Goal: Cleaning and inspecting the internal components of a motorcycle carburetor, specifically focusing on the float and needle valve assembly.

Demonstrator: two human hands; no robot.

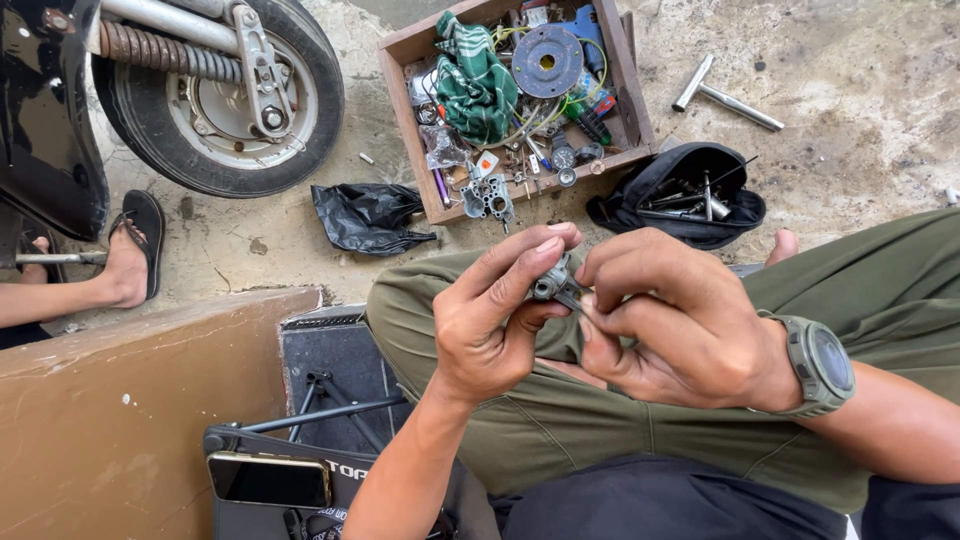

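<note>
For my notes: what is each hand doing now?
Left hand: closed on small metal part.
Right hand: fingers pinched at the same part.

both hands [590, 320] pinch small metal part [551, 282] above lap.

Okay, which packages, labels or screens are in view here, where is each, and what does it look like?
Smartphone: bottom left on a black case, flat rectangle, dark blank screen, pale edge.
Clear plastic bag: inside the wooden tool box, crumpled, transparent.
Black plastic bag: on the concrete beside the box, crumpled.
</note>
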